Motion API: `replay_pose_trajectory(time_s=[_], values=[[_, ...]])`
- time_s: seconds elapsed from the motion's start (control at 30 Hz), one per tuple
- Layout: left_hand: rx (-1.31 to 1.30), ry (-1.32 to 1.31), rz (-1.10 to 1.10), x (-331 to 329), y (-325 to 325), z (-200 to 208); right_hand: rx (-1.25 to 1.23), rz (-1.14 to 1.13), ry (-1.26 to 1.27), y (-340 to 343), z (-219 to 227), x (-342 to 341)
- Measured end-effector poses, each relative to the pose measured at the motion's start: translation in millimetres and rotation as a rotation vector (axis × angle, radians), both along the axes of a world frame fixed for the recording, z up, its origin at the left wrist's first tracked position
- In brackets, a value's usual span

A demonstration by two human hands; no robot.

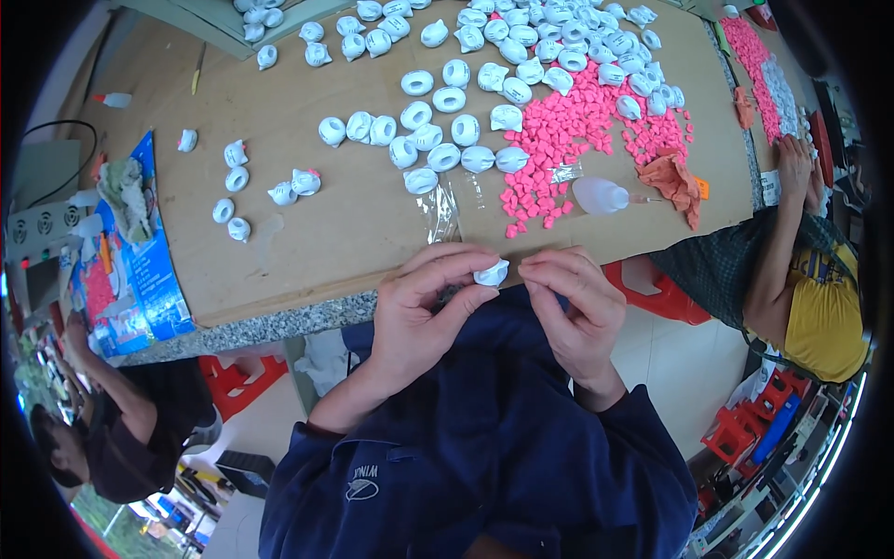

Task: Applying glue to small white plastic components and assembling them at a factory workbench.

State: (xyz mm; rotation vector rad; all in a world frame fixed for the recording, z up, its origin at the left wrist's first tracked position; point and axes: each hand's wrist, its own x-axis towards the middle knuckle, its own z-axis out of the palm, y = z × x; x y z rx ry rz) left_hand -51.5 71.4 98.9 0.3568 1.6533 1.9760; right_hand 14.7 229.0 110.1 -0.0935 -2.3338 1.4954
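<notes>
Cardboard (307, 238) spreads beneath the bottle (601, 196); directions run from the bottle, as the person faces. Tray (219, 37), far left and beyond: contains white pieces (264, 17). Pink pile (568, 121), just beyond: loose, in no container. Left hand (424, 307), left and nearer the person: thumb and index finger pinch the held piece (492, 273). Right hand (579, 312), nearer the person: fingertips drawn together just right of that piece, apparently apart; anything between them, cannot tell. Bottle: translucent, fill unclear. Held piece: left and nearer; long axis seems roughly crosswise.
</notes>
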Motion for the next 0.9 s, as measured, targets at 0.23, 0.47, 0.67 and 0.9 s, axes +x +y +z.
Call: replay_pose_trajectory(time_s=[0.23,0.47,0.67,0.9], values=[[-0.014,0.042,0.047,2.3,2.9,0.2,0.135,-0.101,0.046,-3.5,1.0,-2.0],[-0.053,0.071,-0.030,0.4,-1.1,-2.2,0.162,-0.034,0.017,-8.0,4.9,-1.3],[-0.145,0.254,-0.115,-1.4,0.9,2.0,-0.142,0.009,-0.132,7.1,-1.1,-1.6],[-0.187,0.430,-0.015,-1.3,6.0,-0.7,-0.095,-0.060,-0.077,-1.9,-11.8,-1.3]])
